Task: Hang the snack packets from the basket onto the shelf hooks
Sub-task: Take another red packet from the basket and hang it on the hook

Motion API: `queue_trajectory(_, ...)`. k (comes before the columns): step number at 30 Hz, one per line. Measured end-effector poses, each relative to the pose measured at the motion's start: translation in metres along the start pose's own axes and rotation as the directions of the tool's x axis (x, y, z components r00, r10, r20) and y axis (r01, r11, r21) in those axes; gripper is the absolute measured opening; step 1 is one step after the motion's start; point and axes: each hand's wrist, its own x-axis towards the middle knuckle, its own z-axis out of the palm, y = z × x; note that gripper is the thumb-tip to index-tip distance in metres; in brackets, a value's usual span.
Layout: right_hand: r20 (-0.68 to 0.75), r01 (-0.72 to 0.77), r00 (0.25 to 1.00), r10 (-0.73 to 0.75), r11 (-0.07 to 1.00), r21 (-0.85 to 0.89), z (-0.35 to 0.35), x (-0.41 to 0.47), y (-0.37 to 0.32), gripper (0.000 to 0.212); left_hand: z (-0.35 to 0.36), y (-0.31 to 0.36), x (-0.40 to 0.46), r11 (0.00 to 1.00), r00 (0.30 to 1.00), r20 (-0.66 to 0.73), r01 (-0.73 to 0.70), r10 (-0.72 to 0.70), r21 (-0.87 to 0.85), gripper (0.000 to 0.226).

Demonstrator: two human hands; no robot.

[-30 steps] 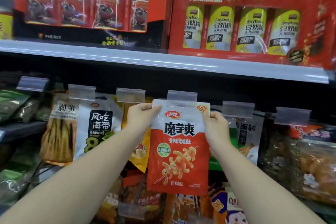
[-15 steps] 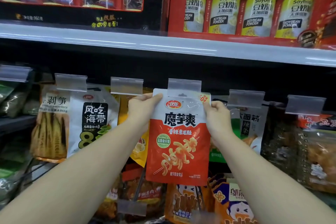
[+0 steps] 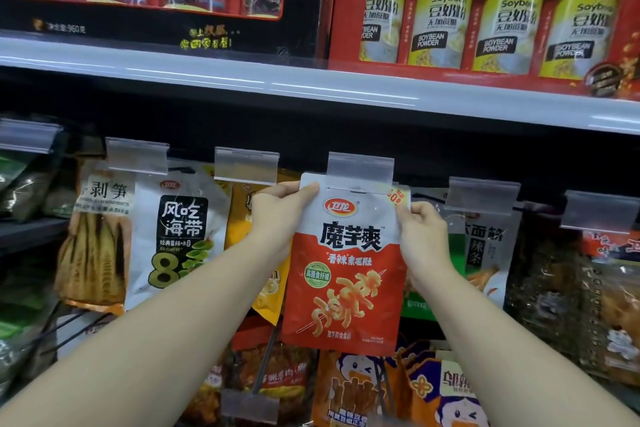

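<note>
Two hands hold one red-and-white snack packet (image 3: 344,263) upright just below a clear price tag holder (image 3: 360,166): left hand (image 3: 277,211) pinching its upper left corner, right hand (image 3: 424,236) pinching its upper right edge.

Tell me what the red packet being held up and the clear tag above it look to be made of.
Red packet: likely glossy plastic film, judging by its sheen and slight flex between the left hand and right hand.
Clear tag: apparently translucent, frosted rigid plastic; the dark shelf shows faintly through it.
</note>
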Motion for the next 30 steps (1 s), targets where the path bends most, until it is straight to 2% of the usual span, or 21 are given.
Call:
queue_trajectory(3, 0.027, 0.013, 1.000, -0.014, 0.999, 0.030, 0.002, 0.001, -0.004, 0.021, -0.001, 0.000, 0.003, 0.999, 0.999, -0.028, 0.014, -0.016, -0.041, 0.007)
queue_trajectory(9, 0.044, 0.011, 0.999, -0.012, 1.000, 0.028, 0.004, 0.000, -0.004, 0.020, 0.002, -0.004, 0.007, 0.997, 0.997, -0.048, 0.056, -0.058, -0.043, 0.011)
queue_trajectory(15, 0.013, -0.022, 1.000, 0.023, 0.999, -0.041, -0.002, 0.002, 0.002, 0.020, 0.006, -0.006, 0.005, 1.000, 1.000, 0.007, 0.021, -0.021, -0.003, 0.007)
queue_trajectory(23, 0.056, -0.036, 0.998, 0.038, 0.999, -0.029, 0.004, -0.005, 0.003, 0.022, -0.003, -0.018, 0.015, 0.996, 0.990, -0.108, 0.084, -0.086, -0.018, 0.020)
queue_trajectory(30, 0.028, -0.073, 0.997, 0.074, 0.997, -0.037, -0.001, 0.002, 0.014, 0.022, 0.003, -0.027, 0.016, 0.996, 0.994, -0.054, 0.090, -0.090, -0.001, 0.017)
